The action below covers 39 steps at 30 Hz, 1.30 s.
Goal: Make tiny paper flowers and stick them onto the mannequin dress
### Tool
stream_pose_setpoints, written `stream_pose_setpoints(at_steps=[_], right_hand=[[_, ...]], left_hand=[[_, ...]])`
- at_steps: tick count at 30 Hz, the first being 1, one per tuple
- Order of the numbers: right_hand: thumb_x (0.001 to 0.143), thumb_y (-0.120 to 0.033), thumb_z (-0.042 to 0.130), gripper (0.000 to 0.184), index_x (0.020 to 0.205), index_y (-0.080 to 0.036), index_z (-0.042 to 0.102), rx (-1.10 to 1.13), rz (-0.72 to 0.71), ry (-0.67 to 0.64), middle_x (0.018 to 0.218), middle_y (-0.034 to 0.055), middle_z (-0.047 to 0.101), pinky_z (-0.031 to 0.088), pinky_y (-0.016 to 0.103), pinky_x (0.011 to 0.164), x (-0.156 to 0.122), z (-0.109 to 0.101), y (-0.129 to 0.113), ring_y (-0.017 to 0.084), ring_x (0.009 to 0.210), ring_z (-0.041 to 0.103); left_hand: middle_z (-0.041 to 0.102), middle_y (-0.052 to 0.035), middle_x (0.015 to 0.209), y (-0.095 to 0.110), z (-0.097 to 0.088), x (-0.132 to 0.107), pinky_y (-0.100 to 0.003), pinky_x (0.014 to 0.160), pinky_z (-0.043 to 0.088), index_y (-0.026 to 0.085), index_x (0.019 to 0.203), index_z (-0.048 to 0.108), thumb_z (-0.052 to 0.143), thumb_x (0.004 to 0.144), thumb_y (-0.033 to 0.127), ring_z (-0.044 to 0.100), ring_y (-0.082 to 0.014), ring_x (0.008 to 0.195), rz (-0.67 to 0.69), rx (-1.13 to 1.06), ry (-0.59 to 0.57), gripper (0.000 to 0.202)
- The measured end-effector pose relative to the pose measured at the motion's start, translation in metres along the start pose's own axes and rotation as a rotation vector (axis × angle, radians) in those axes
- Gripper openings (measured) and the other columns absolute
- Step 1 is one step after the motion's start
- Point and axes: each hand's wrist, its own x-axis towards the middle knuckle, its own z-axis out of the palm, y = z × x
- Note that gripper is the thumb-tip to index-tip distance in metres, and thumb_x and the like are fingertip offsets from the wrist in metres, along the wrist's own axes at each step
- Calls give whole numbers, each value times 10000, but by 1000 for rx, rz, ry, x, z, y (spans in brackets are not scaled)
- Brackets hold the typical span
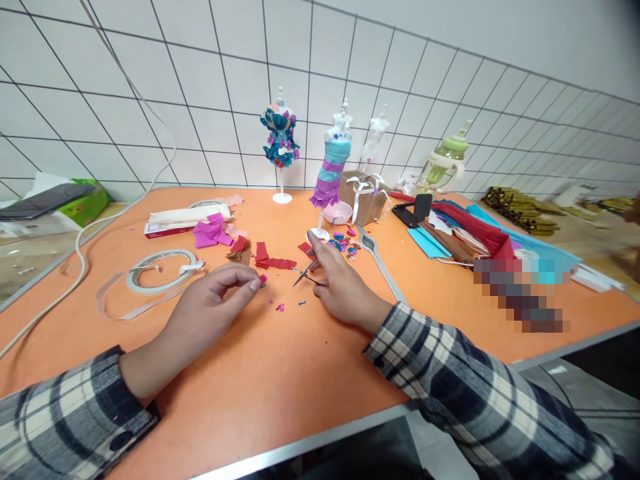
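Observation:
My left hand [210,307] rests on the orange table [280,387] with thumb and fingers pinched on a tiny pink paper piece [263,280]. My right hand [340,283] lies just to its right, closed around small scissors [305,273] whose blades point left toward the pink piece. Tiny pink and blue paper bits [280,307] lie between the hands. Red paper scraps [273,260] sit just beyond the fingers.
Three small mannequin stands, blue-decorated [281,140], blue-and-purple wrapped [333,167] and bare white [375,137], stand at the back. Tape roll [160,270], magenta paper [213,233], white bowl [337,213], brown gift bag [365,193], coloured paper sheets [470,233], a green-capped bottle [445,163] and a white cable [80,247] surround them.

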Motion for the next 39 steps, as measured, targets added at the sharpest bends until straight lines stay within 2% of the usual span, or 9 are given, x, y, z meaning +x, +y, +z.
stream_pose_setpoints(at_steps=[4,7,11,13,16,19,23,30,39], right_hand=[[769,73,460,1061,1688,-284,68,38,-70,4,1583,151,372,447,453,1164,-1,7,6,240,1430,444],[766,93,435,992,1667,-256,211,-36,-113,-17,1525,147,444,432,462,1165,-1,8,9,248,1404,463],[896,-70,576,487,1370,-171,629,-160,18,-71,1190,123,674,476,438,1036,3,0,6,261,1149,608],[937,-186,625,262,1188,-167,699,-76,127,-94,1012,75,707,494,365,886,5,-4,0,210,942,642],[931,-258,669,123,1021,-176,685,178,188,-192,876,0,672,439,264,722,2,-4,-15,125,742,578],[846,-385,778,241,922,-194,652,337,164,-326,840,-36,639,394,237,663,-5,1,-34,106,707,524],[796,-442,811,319,911,-207,627,273,157,-350,874,-44,626,371,248,667,-12,4,-50,108,720,507],[814,-422,797,293,852,-206,602,208,131,-376,809,-49,591,337,254,649,-10,0,-52,110,716,501],[820,-441,789,298,817,-211,599,212,135,-402,782,-58,593,335,254,639,-10,-2,-53,107,702,507]], left_hand=[[764,-33,906,-1,0,0,-359,905,553,244,775,676,568,858,513,686,-232,849,6,5,-3,301],[764,-34,895,0,0,0,-355,894,556,243,770,679,564,858,507,684,-231,843,9,0,-8,301],[764,-36,878,0,0,0,-353,879,563,244,765,684,575,848,505,685,-230,831,11,-20,1,295],[767,-39,876,-1,0,0,-351,876,565,243,763,692,585,843,504,690,-232,834,16,-30,9,294],[771,-40,866,-1,1,-1,-340,843,573,241,775,709,598,848,518,701,-238,835,8,-59,12,308],[779,-36,841,1,3,-3,-333,780,591,243,824,719,612,853,564,715,-244,808,-50,-139,7,340],[789,-39,833,5,7,-8,-349,789,604,245,832,720,627,867,589,731,-249,814,-77,-244,-65,358],[783,-44,837,8,9,-10,-344,797,594,234,817,724,605,881,523,732,-240,821,-37,-234,-126,319],[776,-47,861,3,6,-11,-354,813,584,247,823,715,570,890,478,729,-239,828,93,-79,-76,281]])
